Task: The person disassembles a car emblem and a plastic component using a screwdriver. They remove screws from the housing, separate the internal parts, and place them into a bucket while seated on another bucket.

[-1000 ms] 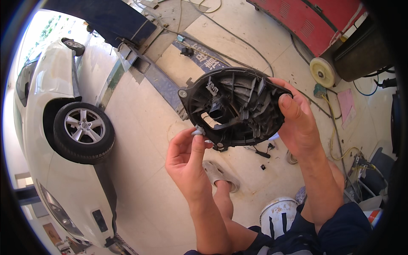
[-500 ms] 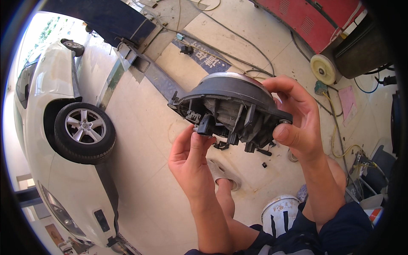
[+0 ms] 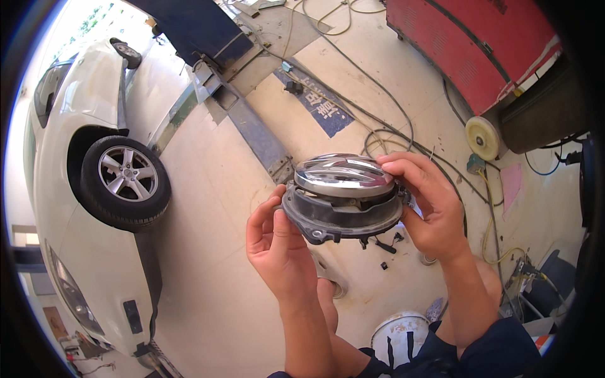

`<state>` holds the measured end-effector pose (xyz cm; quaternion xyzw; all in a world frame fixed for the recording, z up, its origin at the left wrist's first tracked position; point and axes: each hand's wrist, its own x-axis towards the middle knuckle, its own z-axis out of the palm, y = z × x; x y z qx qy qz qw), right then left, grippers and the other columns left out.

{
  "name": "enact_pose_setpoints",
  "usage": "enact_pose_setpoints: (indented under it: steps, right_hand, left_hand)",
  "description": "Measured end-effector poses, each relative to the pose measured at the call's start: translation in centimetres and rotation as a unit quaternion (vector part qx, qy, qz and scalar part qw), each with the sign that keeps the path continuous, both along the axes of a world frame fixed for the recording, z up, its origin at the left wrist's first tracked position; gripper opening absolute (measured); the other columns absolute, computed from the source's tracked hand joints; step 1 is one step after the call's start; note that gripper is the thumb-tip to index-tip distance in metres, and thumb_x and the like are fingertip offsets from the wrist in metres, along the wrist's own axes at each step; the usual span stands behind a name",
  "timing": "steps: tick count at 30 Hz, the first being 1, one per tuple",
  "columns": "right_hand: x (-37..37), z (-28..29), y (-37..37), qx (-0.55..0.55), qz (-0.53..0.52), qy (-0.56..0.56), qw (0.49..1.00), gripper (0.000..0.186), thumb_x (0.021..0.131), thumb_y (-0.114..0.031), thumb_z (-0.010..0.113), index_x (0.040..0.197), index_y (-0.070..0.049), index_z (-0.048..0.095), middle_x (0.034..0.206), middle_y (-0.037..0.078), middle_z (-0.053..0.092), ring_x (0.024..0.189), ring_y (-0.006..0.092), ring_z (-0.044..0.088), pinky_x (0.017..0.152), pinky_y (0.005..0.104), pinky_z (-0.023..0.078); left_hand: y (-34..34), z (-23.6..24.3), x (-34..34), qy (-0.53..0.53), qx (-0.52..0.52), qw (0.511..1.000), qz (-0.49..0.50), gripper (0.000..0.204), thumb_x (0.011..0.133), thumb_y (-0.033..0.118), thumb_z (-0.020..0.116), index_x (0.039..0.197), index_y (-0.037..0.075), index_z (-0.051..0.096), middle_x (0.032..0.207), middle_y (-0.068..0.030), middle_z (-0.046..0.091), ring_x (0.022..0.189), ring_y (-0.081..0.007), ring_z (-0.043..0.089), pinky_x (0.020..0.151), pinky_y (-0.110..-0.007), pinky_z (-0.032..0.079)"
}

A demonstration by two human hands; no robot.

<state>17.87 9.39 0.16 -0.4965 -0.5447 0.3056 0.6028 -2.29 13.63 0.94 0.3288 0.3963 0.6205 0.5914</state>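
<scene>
Between my two hands is a round car emblem unit (image 3: pixel 343 211), a shiny chrome badge on top of a black plastic housing. The badge sits slightly raised, with a gap between it and the housing's rim. My left hand (image 3: pixel 280 249) is closed on the housing's left edge, thumb below and fingers behind. On the opposite side my right hand (image 3: pixel 432 211) grips the unit, its fingertips on the chrome badge and its thumb by the housing's right edge. The underside of the unit is out of sight.
A white car (image 3: pixel 94 264) stands at the left, its front wheel (image 3: pixel 127 176) turned outward. Small black parts (image 3: pixel 386 246) lie on the floor beneath the unit. Cables (image 3: pixel 359 63) cross the floor toward a red machine cabinet (image 3: pixel 454 50). A white bucket (image 3: pixel 400 331) is close to me.
The emblem unit has been lowered and tipped over, so its chrome face shows instead of the black underside. My left hand has shifted from a connector underneath to the housing's edge.
</scene>
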Motion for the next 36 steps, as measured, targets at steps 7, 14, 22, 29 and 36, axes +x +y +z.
enact_pose_setpoints:
  steps: [7, 14, 22, 29, 36]
  right_hand:
    - [-1.1, -0.7, -0.2, -0.076, 0.004, 0.172, 0.982, 0.063, 0.081, 0.022, 0.049, 0.14, 0.001, 0.052, 0.148, 0.021, 0.044, 0.125, 0.0252, 0.058, 0.102, 0.0336, 0.047]
    - [0.1, -0.8, 0.3, -0.178, 0.078, 0.518, 0.833, 0.056, 0.095, -0.005, 0.059, 0.146, 0.007, 0.04, 0.144, 0.021, 0.051, 0.128, 0.0238, 0.055, 0.095, 0.0296, 0.052]
    - [-0.2, -1.5, 0.0, -0.165, 0.143, 0.476, 0.852, 0.072, 0.084, -0.01, 0.079, 0.145, 0.005, 0.043, 0.139, 0.015, 0.056, 0.12, 0.0193, 0.059, 0.097, 0.0321, 0.051]
    - [0.2, -1.5, -0.4, -0.222, 0.168, 0.492, 0.825, 0.077, 0.085, -0.013, 0.08, 0.147, 0.004, 0.039, 0.123, 0.013, 0.065, 0.109, 0.0193, 0.064, 0.088, 0.0339, 0.056]
    - [-0.1, -2.1, -0.6, -0.241, 0.171, 0.465, 0.834, 0.067, 0.089, -0.021, 0.077, 0.141, 0.005, 0.045, 0.119, 0.012, 0.066, 0.105, 0.0166, 0.065, 0.089, 0.0307, 0.055]
  left_hand:
    - [-0.2, 0.6, -0.2, -0.047, 0.086, 0.995, 0.017, 0.014, 0.094, -0.006, 0.06, 0.107, -0.004, 0.065, 0.123, -0.0235, 0.065, 0.107, -0.0271, 0.068, 0.094, -0.038, 0.056]
    - [-0.5, 0.9, -0.3, -0.036, 0.141, 0.989, -0.027, 0.011, 0.093, -0.006, 0.061, 0.103, -0.006, 0.065, 0.122, -0.0253, 0.065, 0.107, -0.03, 0.067, 0.095, -0.039, 0.055]
    - [-0.2, 0.6, -1.1, -0.089, 0.078, 0.992, -0.032, 0.015, 0.093, -0.003, 0.062, 0.108, -0.005, 0.066, 0.129, -0.0246, 0.06, 0.102, -0.0233, 0.068, 0.085, -0.031, 0.058]
    - [0.0, -0.3, -1.7, -0.092, 0.066, 0.991, -0.069, 0.018, 0.1, 0.002, 0.052, 0.114, -0.001, 0.064, 0.129, -0.0168, 0.06, 0.111, -0.0249, 0.066, 0.092, -0.038, 0.059]
    - [0.1, 0.0, -1.7, -0.08, 0.035, 0.994, -0.063, 0.022, 0.1, 0.005, 0.054, 0.122, 0.0, 0.059, 0.118, -0.0131, 0.063, 0.107, -0.024, 0.067, 0.09, -0.037, 0.059]
